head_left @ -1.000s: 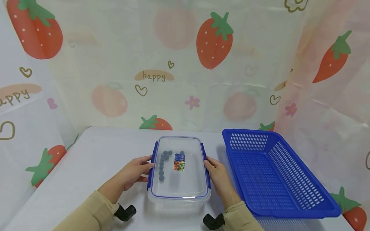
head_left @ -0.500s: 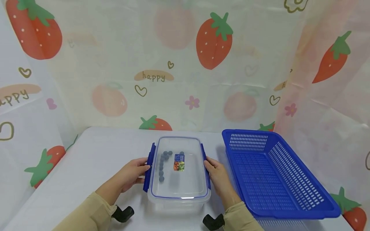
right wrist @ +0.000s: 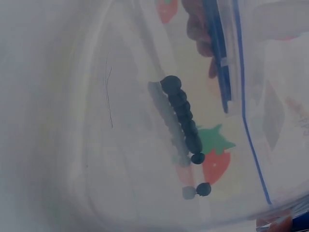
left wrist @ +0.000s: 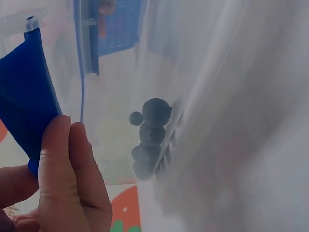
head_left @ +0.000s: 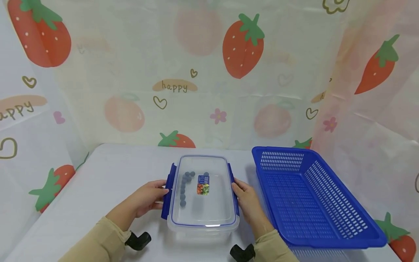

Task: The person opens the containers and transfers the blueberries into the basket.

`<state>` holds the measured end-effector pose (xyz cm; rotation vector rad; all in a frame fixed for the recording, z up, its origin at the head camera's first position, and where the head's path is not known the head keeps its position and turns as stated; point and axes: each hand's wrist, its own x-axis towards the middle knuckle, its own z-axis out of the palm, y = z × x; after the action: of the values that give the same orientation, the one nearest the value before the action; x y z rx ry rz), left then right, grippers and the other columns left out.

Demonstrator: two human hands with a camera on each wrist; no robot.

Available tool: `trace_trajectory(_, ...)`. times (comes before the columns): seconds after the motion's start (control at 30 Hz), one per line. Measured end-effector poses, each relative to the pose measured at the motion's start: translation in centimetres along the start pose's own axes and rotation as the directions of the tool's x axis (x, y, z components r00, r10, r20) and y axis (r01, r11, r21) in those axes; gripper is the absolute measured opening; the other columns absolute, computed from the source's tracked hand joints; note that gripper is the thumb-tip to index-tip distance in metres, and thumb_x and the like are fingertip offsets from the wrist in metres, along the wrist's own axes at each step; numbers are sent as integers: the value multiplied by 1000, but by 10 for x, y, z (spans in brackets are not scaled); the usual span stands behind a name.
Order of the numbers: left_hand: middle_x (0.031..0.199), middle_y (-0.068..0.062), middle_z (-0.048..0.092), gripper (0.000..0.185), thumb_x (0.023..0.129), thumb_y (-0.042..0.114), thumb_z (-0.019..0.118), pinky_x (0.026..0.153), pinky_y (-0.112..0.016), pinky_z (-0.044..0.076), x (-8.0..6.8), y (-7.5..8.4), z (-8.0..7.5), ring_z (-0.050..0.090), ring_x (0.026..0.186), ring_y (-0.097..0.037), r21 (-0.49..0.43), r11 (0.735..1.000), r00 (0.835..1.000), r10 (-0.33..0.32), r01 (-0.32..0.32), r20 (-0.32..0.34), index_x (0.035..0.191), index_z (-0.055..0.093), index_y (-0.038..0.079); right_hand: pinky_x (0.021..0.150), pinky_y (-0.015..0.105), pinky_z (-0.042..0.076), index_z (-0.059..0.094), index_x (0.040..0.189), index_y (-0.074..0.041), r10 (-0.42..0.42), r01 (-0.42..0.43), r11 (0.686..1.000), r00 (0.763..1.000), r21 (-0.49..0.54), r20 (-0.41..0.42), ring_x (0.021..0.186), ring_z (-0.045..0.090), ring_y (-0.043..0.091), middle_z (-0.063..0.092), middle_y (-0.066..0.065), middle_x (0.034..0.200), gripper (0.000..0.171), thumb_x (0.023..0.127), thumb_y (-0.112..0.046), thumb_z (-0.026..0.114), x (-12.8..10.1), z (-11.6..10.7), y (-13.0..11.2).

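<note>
We are swinging the left clasp (head_left: 166,192) off the box (head_left: 203,193), pinching it in our left hand (head_left: 145,198). Right hand (head_left: 247,198) is gripping the right clasp (head_left: 234,189), which is lying flat; the lid (head_left: 209,203) is staying on.

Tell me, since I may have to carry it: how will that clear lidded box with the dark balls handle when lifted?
The clear box looks rigid and probably light, being mostly empty. The dark balls lie loose, so they would likely roll if it tilts. The left hand holds a flared-out blue clip, so the lid may be loose.
</note>
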<state>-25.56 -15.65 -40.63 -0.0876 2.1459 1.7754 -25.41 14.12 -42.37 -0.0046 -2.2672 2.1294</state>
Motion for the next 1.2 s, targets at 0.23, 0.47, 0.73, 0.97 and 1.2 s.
trace_trajectory(0.23, 103, -11, 62, 38, 93, 8, 47, 71, -35, 55, -3, 1, -2, 62, 85, -21, 44, 999, 1000, -12, 12, -11, 131, 45, 3, 83, 39, 51, 43, 133, 3, 9, -9, 999, 1000, 35, 9, 106, 55, 26, 48, 22, 130, 41, 96, -15, 46, -2, 1, 1)
trace_trajectory(0.47, 102, -12, 60, 44, 89, 2, 50, 69, -34, 55, 2, -7, -1, 62, 82, -21, 77, 996, 999, -48, 49, -16, 133, 43, 0, 82, 38, 51, 43, 132, 4, 11, -11, 999, 1000, 32, 2, 105, 55, 26, 48, 23, 129, 41, 96, -15, 46, -3, 2, 2)
trace_trajectory(0.73, 120, -17, 55, 41, 92, 10, 48, 77, -36, 54, 1, 0, -2, 59, 99, -26, 105, 994, 999, 10, -5, -51, 131, 45, -1, 80, 40, 51, 41, 133, 5, -6, 5, 1000, 1000, 16, 29, 103, 55, 26, 48, 24, 128, 42, 97, -16, 44, -5, 2, 0)
trace_trajectory(0.97, 122, -14, 55, 48, 91, 29, 55, 82, -37, 51, -5, 16, 1, 58, 102, -25, 125, 990, 996, 71, -65, -49, 130, 48, 3, 76, 38, 52, 40, 133, 4, 11, -11, 1000, 999, -5, 36, 96, 56, 21, 50, 24, 124, 42, 97, -17, 44, -5, 3, -2)
trace_trajectory(1.2, 111, -10, 59, 58, 81, 28, 69, 82, -39, 52, -7, 18, 9, 60, 93, -19, 156, 986, 995, 76, -66, -59, 130, 48, 4, 75, 40, 52, 41, 132, 5, 15, -13, 999, 998, -32, 55, 96, 56, 23, 51, 24, 122, 40, 97, -14, 42, -6, 3, -5)
